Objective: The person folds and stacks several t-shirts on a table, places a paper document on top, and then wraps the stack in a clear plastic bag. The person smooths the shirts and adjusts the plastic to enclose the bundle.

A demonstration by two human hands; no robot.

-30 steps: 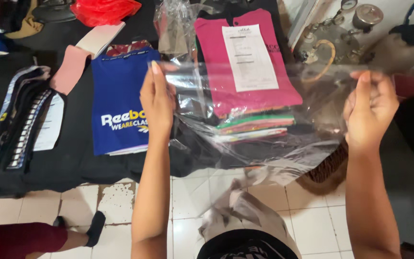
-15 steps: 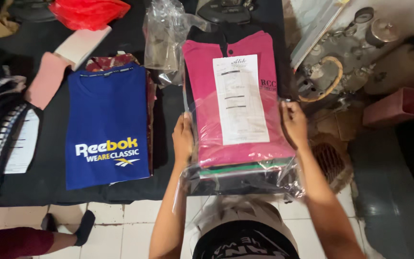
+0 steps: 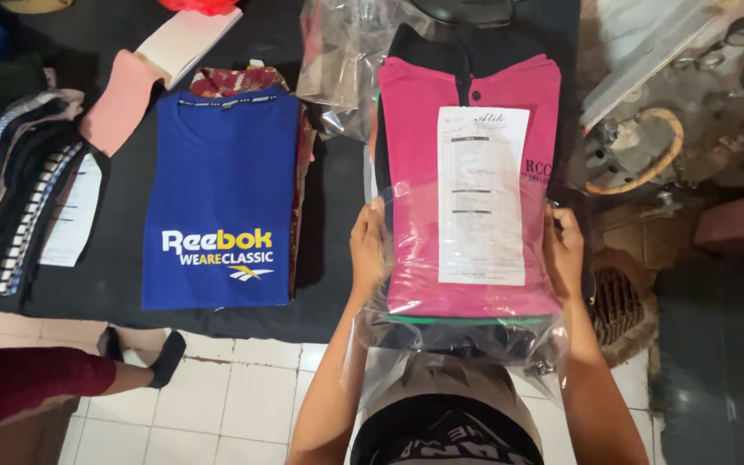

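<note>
A stack of folded shirts, topped by a pink polo (image 3: 415, 215) with a white paper slip (image 3: 480, 194) on it, lies half inside a clear plastic bag (image 3: 458, 344). My left hand (image 3: 368, 250) grips the bag's left edge beside the stack. On the right edge, my right hand (image 3: 564, 250) holds the bag against the shirts. The bag's lower part hangs loose over my lap.
A folded blue shirt (image 3: 221, 189) with white and yellow print lies left on the black cloth (image 3: 329, 232). Striped dark garments (image 3: 19, 198) are stacked far left. More clear bags (image 3: 342, 60) lie behind. Another person's leg (image 3: 45, 379) rests on white tiles. Metal clutter (image 3: 691, 129) is right.
The open bag that was held spread wide a second ago now wraps the lower part of the pink-topped stack. Both hands have come in to the stack's sides, and the view has moved closer.
</note>
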